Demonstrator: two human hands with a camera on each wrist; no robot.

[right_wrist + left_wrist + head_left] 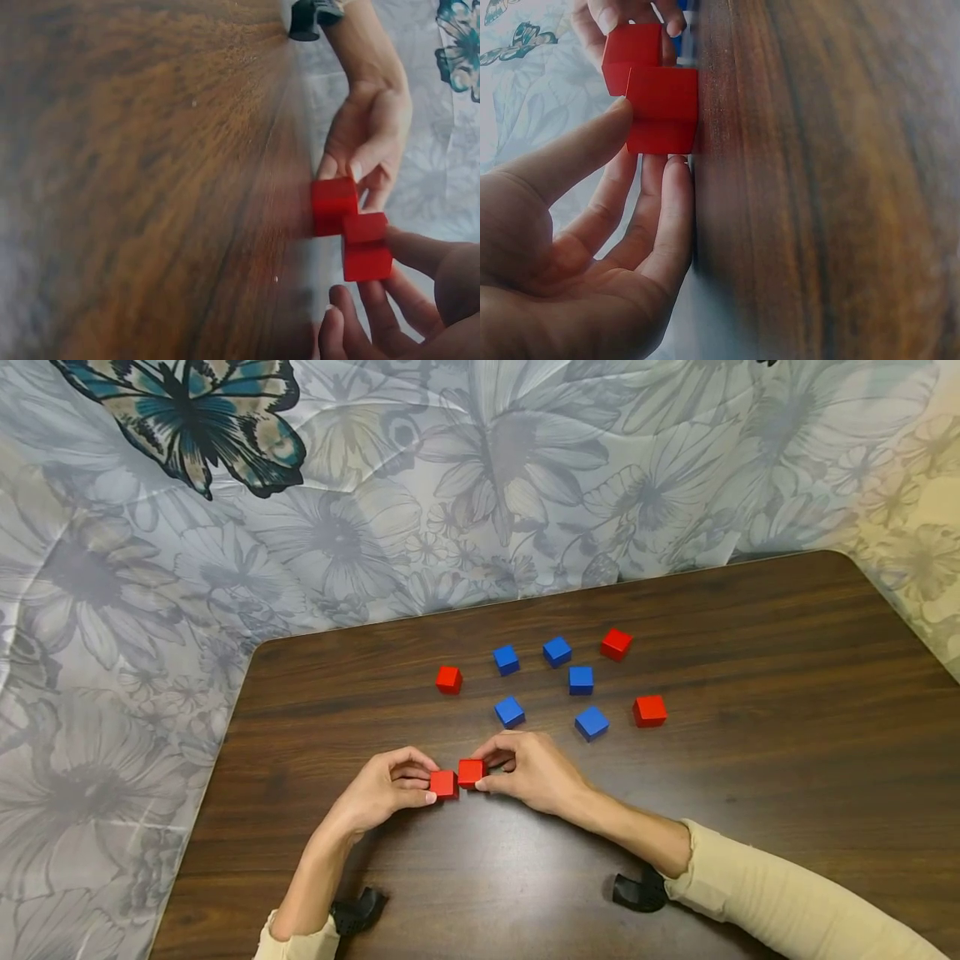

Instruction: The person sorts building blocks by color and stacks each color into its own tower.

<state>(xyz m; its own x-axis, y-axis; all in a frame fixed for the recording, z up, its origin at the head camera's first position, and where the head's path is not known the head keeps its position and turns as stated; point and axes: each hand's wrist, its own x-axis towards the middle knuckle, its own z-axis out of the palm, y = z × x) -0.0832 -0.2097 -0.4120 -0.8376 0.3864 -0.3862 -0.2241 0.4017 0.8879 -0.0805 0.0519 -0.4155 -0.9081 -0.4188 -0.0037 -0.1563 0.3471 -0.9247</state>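
Note:
My left hand [383,790] pinches a red cube [443,784] between thumb and fingers, down at the tabletop. Just to its right, my right hand [531,772] pinches a second red cube [471,772]. In the left wrist view the left hand's cube [662,112] is against the wood, while the other cube [632,56] stands a little off the surface. The right wrist view shows the right hand's cube [366,251] likewise lifted slightly, its corner close to the left hand's cube [334,204]. Whether the two cubes touch I cannot tell.
Beyond the hands, several blue cubes [581,681] lie scattered on the brown wooden table [322,718]. Three more red cubes lie around them: one at left [448,680], two at right [648,711]. A floral cloth [337,543] hangs behind the table's far edge.

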